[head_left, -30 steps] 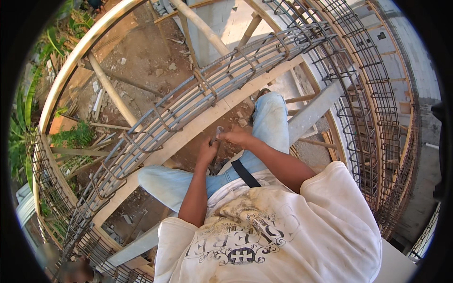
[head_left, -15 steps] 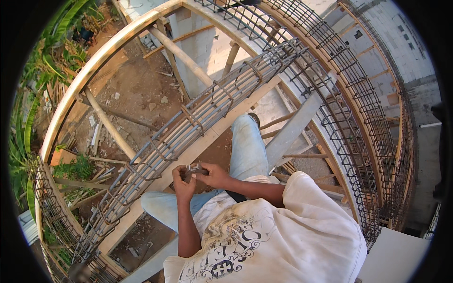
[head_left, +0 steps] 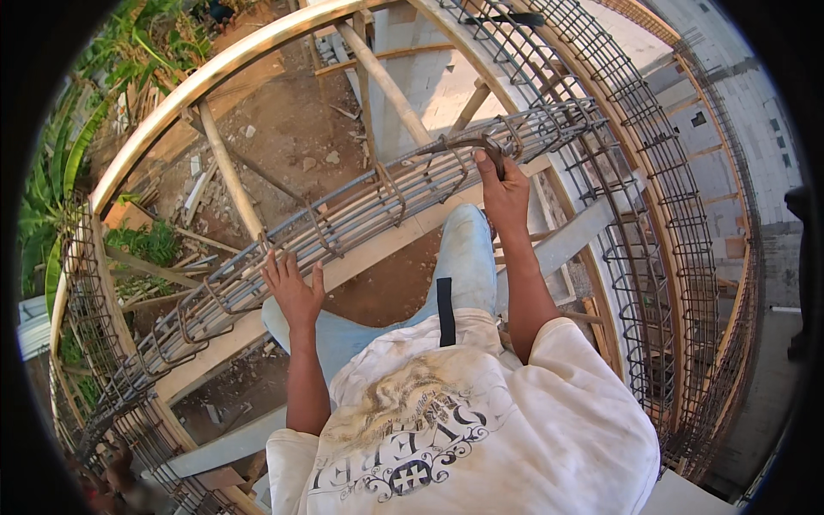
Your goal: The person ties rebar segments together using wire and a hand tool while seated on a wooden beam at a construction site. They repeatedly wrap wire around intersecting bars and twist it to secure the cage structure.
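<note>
My right hand [head_left: 505, 193] is closed round a dark metal tool with a curved shape [head_left: 493, 153]; its exact kind I cannot make out. It is over the right part of a long rebar cage [head_left: 360, 204], whose bars run from lower left to upper right in front of me. My left hand [head_left: 292, 287] is open, fingers spread, at the near side of the same cage, farther left. Whether its fingertips touch the bars I cannot tell. Bent square stirrups [head_left: 390, 196] wrap the long bars at intervals.
A wooden plank [head_left: 352, 273] runs below the cage, by my knees. A curved wooden form [head_left: 146, 142] arcs round on the left, braced by poles [head_left: 227, 172]. Another curved rebar cage [head_left: 631, 129] sweeps down the right. Rubble-strewn earth [head_left: 283, 129] lies far below.
Both hands were together above my lap at a small grey metal thing. Now they are apart: the right has moved up and right with the tool, the left out to the left, fingers spread.
</note>
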`<state>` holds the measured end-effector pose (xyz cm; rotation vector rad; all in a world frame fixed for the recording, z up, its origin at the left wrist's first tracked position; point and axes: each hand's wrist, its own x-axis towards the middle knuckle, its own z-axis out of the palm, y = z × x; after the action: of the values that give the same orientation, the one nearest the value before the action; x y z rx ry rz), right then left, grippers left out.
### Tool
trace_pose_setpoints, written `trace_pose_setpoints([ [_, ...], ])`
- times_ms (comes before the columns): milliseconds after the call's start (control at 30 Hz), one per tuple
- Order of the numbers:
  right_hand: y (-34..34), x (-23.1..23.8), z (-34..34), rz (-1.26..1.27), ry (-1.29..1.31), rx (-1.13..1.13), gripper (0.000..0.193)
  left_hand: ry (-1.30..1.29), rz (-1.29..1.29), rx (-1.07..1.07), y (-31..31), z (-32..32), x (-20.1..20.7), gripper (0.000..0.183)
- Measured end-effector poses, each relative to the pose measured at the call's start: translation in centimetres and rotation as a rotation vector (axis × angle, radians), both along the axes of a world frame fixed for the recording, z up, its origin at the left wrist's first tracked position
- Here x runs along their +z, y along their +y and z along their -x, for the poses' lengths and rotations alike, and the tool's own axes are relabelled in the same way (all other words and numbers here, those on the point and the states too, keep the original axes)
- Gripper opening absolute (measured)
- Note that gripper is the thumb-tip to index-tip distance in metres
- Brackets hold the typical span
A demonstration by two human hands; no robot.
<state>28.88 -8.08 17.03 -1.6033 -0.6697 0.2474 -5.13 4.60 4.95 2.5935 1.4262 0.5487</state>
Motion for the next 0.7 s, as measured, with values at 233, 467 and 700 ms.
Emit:
trace_pose_setpoints([
  [233,1.6,-8.1,-1.1,0.260,-0.047,-0.060,0.053,-0.091,0.031,0.003,-0.3,0.5,-1.2,0.056],
  [467,2.2,-16.2,2.1,0.355,-0.070,-0.160,0.042,-0.471,-0.011,0.147,1.0,2.1,-0.6,0.043],
  [700,3.8,-17.5,3.1,0.287,-0.011,-0.155,0.034,-0.213,0.464,0.211,5.3,3.2,0.1,0.034],
])
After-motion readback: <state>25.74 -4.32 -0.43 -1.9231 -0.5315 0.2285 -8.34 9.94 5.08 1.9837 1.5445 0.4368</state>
